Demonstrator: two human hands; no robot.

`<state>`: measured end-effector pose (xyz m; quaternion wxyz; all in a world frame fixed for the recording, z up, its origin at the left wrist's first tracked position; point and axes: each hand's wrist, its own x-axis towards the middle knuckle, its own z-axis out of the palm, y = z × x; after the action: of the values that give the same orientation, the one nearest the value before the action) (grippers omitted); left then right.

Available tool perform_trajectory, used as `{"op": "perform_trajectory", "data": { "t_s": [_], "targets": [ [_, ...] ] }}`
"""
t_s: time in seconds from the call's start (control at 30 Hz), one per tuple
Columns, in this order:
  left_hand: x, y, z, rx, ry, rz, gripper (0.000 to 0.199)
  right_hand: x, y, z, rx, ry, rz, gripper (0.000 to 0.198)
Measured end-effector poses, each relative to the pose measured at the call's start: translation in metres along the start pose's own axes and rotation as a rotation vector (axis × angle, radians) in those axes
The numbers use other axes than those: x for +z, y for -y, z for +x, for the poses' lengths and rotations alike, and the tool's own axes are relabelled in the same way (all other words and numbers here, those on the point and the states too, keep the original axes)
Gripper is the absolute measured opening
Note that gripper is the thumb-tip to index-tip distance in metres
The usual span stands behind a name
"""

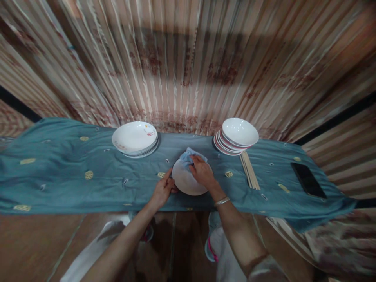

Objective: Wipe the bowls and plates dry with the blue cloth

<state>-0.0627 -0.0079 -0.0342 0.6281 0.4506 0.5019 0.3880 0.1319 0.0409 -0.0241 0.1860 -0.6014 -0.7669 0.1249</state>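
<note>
- a pleated curtain (pixel 182 70) fills the whole back of the scene, striped in beige and brown, with reddish printed patches across its folds, and it hangs right behind the far edge of the tabletop (pixel 73 196)
- down below, brown floor tiles (pixel 188 243) with pale joints, and the person's pale-clad legs and shoes show just under the near edge
- and the tabletop itself, long and narrow, dressed in a teal cover with yellow and white motifs, rumpled most at the left
- dark bars (pixel 337 117) slant in at both sides, running to the ends of that surface
- left of centre, a neat stack of white plates (pixel 133 137), flowers on the top one
- right of centre, a leaning stack of bowls (pixel 240 133), white inside, reddish bands down the side
- between and nearer, front and centre, the pale round dish (pixel 190 186); cannot tell whether it is lifted or resting
- the left hand (pixel 164 190) has the dish pinched at its left rim; the right hand (pixel 202 171) has its fingers closed on a blue cloth (pixel 188 155), pressed against the dish's far part
- far right, a black phone (pixel 308 180) lies flat
- just in front of the bowls, slim chopsticks (pixel 249 170), side by side
- and a silvery bracelet (pixel 222 201) circles the right wrist
</note>
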Motion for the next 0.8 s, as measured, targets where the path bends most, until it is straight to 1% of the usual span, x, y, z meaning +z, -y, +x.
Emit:
{"op": "perform_trajectory", "data": {
  "t_s": [0.2,0.33,0.43,0.5,0.6,0.7,0.8],
  "targets": [
    [0.000,0.000,0.000,-0.004,-0.012,0.013,0.084,0.013,0.018,0.004,-0.070,0.025,0.115,0.047],
    [0.001,0.000,0.000,-0.023,-0.032,0.005,0.082,0.020,0.024,0.004,-0.138,0.031,0.257,0.040],
    [0.002,0.001,0.001,-0.066,-0.074,-0.035,0.079,0.021,0.025,0.003,-0.196,0.064,0.354,0.034],
    [0.002,0.004,0.003,-0.080,-0.081,-0.056,0.073,0.019,0.025,0.001,-0.219,0.113,0.393,0.028],
    [-0.001,0.007,0.005,-0.057,-0.044,-0.068,0.066,0.013,0.024,-0.002,-0.240,0.225,0.426,0.019],
    [-0.002,0.008,0.005,-0.048,-0.037,-0.071,0.068,0.005,0.022,-0.006,-0.254,0.342,0.450,0.014],
    [-0.003,0.006,0.004,-0.046,-0.046,-0.066,0.071,-0.002,0.020,-0.013,-0.226,0.408,0.458,0.013]
  ]
}}
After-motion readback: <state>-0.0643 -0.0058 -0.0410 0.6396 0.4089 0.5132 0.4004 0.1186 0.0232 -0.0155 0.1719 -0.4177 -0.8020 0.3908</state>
